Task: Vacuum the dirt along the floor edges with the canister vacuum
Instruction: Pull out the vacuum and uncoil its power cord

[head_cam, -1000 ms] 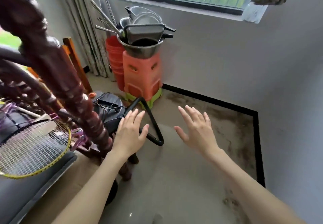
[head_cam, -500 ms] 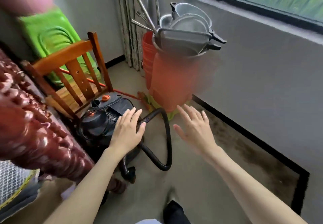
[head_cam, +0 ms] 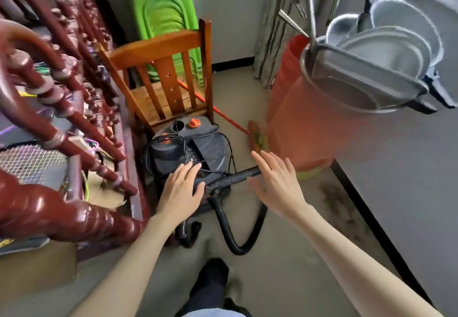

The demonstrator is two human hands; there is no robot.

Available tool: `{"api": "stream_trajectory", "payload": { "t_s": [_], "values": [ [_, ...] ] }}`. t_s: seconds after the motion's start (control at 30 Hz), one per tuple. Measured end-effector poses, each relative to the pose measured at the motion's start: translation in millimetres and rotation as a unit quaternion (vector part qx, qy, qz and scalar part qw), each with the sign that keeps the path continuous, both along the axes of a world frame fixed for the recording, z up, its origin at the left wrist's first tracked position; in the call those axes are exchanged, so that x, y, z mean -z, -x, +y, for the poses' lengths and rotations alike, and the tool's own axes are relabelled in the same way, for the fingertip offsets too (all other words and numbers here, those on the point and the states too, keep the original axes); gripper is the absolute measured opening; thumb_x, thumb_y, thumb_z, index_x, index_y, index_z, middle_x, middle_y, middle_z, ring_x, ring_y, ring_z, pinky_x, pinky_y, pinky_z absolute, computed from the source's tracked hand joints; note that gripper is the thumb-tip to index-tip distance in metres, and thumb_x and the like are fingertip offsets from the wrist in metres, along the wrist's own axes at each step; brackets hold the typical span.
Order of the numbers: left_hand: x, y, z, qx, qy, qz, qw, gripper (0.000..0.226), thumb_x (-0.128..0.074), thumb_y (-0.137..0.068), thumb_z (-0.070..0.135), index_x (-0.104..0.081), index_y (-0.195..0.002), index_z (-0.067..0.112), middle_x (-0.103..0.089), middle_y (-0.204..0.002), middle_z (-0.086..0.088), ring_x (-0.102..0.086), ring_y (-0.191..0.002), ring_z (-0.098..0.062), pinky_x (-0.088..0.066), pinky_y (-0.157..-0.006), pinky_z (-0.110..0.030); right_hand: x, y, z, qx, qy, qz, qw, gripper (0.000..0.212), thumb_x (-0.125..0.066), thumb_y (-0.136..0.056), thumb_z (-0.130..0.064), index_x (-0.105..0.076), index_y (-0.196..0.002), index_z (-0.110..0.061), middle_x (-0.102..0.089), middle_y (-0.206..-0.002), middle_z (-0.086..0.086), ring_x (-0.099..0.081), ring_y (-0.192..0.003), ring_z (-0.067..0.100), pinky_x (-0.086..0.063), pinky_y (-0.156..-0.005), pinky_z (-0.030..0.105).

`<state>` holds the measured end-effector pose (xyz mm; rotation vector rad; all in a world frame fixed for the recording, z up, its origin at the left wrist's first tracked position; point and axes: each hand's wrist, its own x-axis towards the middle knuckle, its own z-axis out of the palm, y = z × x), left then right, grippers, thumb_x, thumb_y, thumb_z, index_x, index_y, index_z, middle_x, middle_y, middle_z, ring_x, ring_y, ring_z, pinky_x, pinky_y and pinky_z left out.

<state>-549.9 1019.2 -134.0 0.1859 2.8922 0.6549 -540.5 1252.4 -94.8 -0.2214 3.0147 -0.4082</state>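
Two bare arms reach forward. The left hand [head_cam: 182, 189] lies flat, fingers straight, over the dark vacuum [head_cam: 190, 153]. The right hand [head_cam: 277, 183] hovers spread above its hose [head_cam: 235, 179]. A wooden chair [head_cam: 163, 79] stands behind the vacuum.

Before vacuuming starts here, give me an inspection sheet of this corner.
Surface: floor dull, dirt patch beside the black skirting.
Job's things: canister vacuum on the floor behind the wooden chair; hose looped in front.
Clutter: orange stools stacked with metal pans; broom; green chairs; racket.
Grippers: left hand open, over the canister; right hand open, over the hose; contact unclear.
Cables: black cord draped on the canister.
Surroundings: carved red railing, curtain, grey wall.
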Motion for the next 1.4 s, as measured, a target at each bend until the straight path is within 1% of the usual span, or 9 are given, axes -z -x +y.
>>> {"api": "stream_trajectory", "payload": {
  "t_s": [0.27, 0.57, 0.7, 0.87, 1.0, 1.1, 1.2, 1.27, 1.4],
  "values": [
    [77.1, 67.8, -22.0, -0.108, -0.051, -0.093, 0.988, 0.053, -0.048, -0.097, 0.025, -0.032, -0.146, 0.011, -0.027, -0.154, -0.007, -0.021, -0.143, -0.020, -0.017, -0.115, -0.032, 76.0, 99.7, -27.5, -0.076, -0.007, -0.078, 0.994, 0.063, -0.042, -0.099, -0.045, -0.018, -0.153, -0.022, -0.028, -0.155, 0.001, -0.021, -0.144, 0.020, -0.014, -0.116, 0.044],
    [168.9, 152.7, -28.3, -0.301, -0.157, -0.218, 0.915, 0.057, -0.050, -0.097, 0.022, -0.029, -0.145, 0.002, -0.033, -0.150, -0.015, -0.031, -0.138, -0.027, -0.023, -0.110, -0.031, 159.5, 171.3, -61.9, -0.106, 0.012, -0.140, 0.984, 0.064, -0.044, -0.099, -0.043, -0.020, -0.153, -0.021, -0.028, -0.156, 0.004, -0.024, -0.143, 0.021, -0.015, -0.116, 0.041],
    [191.0, 171.6, -21.7, -0.304, -0.054, -0.299, 0.903, 0.059, -0.048, -0.095, 0.041, -0.031, -0.143, 0.010, -0.042, -0.145, -0.010, -0.038, -0.133, -0.030, -0.023, -0.107, -0.042, 177.0, 179.4, -67.7, -0.130, -0.005, -0.144, 0.981, 0.063, -0.043, -0.098, -0.045, -0.020, -0.153, -0.023, -0.029, -0.156, 0.004, -0.023, -0.144, 0.021, -0.011, -0.116, 0.038],
    [187.3, 173.6, -27.9, -0.306, -0.050, -0.208, 0.928, 0.024, -0.044, -0.098, 0.030, -0.049, -0.106, 0.009, -0.061, -0.117, -0.014, -0.053, -0.111, -0.035, -0.033, -0.093, -0.039, 182.8, 190.7, -68.7, -0.149, 0.027, -0.156, 0.976, 0.062, -0.046, -0.098, -0.041, -0.024, -0.152, -0.019, -0.033, -0.153, 0.006, -0.028, -0.141, 0.024, -0.019, -0.114, 0.035],
    [153.0, 168.7, -36.6, -0.294, -0.172, -0.154, 0.927, 0.026, -0.047, -0.098, 0.027, -0.053, -0.110, 0.005, -0.064, -0.102, -0.009, -0.057, -0.101, -0.032, -0.034, -0.074, -0.030, 174.0, 196.3, -74.8, -0.129, 0.121, -0.219, 0.960, 0.062, -0.052, -0.098, -0.034, -0.026, -0.151, -0.017, -0.033, -0.153, 0.004, -0.033, -0.138, 0.024, -0.029, -0.109, 0.031],
    [128.5, 163.3, -35.2, -0.219, -0.175, -0.141, 0.950, 0.030, -0.051, -0.096, 0.024, -0.055, -0.118, 0.005, -0.063, -0.117, -0.011, -0.055, -0.112, -0.029, -0.035, -0.082, -0.024, 156.9, 205.0, -80.1, -0.042, 0.239, -0.162, 0.957, 0.062, -0.059, -0.095, -0.023, -0.031, -0.149, -0.011, -0.037, -0.151, 0.009, -0.042, -0.132, 0.029, -0.029, -0.106, 0.026],
    [110.9, 160.8, -29.8, -0.144, -0.170, -0.124, 0.967, 0.038, -0.056, -0.094, 0.021, -0.055, -0.129, 0.006, -0.056, -0.131, -0.005, -0.049, -0.123, -0.019, -0.029, -0.092, -0.013, 141.4, 227.9, -81.9, -0.127, 0.148, 0.004, 0.981, 0.079, -0.073, -0.081, -0.014, -0.032, -0.149, -0.010, -0.031, -0.152, 0.021, -0.028, -0.141, 0.040, -0.021, -0.114, 0.047],
    [103.0, 164.1, -27.7, -0.111, -0.174, -0.118, 0.971, 0.038, -0.057, -0.094, 0.021, -0.055, -0.129, 0.008, -0.056, -0.131, -0.002, -0.048, -0.124, -0.016, -0.032, -0.099, -0.020, 134.9, 244.8, -84.5, -0.234, 0.044, -0.006, 0.971, 0.082, -0.074, -0.079, -0.017, -0.032, -0.150, -0.017, -0.022, -0.157, 0.018, -0.015, -0.146, 0.038, -0.009, -0.116, 0.054],
    [91.8, 172.7, -26.8, -0.068, -0.189, -0.082, 0.976, 0.031, -0.056, -0.094, 0.021, -0.060, -0.123, 0.010, -0.057, -0.108, 0.008, -0.053, -0.109, -0.013, -0.036, -0.088, -0.020, 134.4, 258.9, -87.5, -0.269, 0.012, -0.065, 0.961, 0.031, -0.058, -0.088, -0.014, -0.061, -0.119, -0.009, -0.050, -0.135, 0.016, -0.032, -0.139, 0.032, -0.011, -0.115, 0.045]
  ]
}}
